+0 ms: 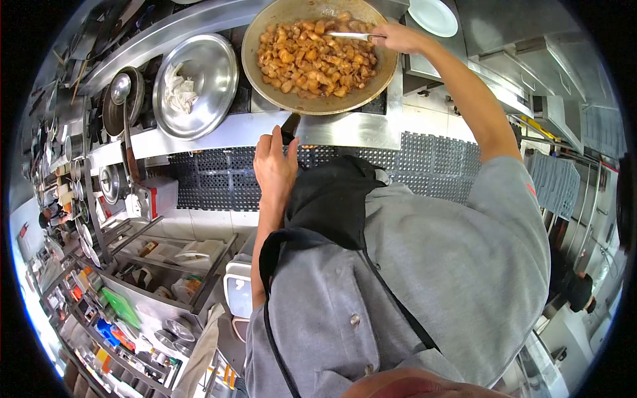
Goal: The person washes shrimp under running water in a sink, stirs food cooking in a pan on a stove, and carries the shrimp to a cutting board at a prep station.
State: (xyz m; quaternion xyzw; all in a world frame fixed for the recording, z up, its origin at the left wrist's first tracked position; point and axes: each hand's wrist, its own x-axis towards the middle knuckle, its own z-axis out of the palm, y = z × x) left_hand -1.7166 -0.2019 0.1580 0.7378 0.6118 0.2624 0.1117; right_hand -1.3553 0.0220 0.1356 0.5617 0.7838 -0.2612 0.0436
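A wide pan sits on the stove at the top of the view. Browned, glossy chunks of food fill much of it. My left hand is closed around the pan's dark handle, which points toward me. Over the pan's right side, my right hand grips a silver metal utensil. Its far end lies among the chunks, so I cannot tell its exact shape.
Left of the pan lies a large round metal lid with a crumpled white cloth on it. Beyond it, a ladle rests on a dark pan. A white plate is at upper right. Another person stands far right.
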